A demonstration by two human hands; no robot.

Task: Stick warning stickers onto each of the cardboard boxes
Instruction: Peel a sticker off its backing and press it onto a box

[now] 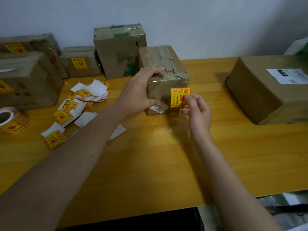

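A taped cardboard box (164, 67) stands in the middle of the wooden table (150, 164). My left hand (141, 90) grips its left front corner, fingers over the top edge and thumb on the front face. My right hand (197, 110) pinches the lower right corner of a yellow and red warning sticker (179, 97), held flat against or just in front of the box's front face. Whether the sticker touches the cardboard I cannot tell.
Several boxes at the back left, some bearing stickers (79, 63). A bare tall box (116, 50) stands behind. A large box with a white label (270, 90) sits right. A sticker roll (11, 120) and loose stickers and backing papers (80, 104) lie left.
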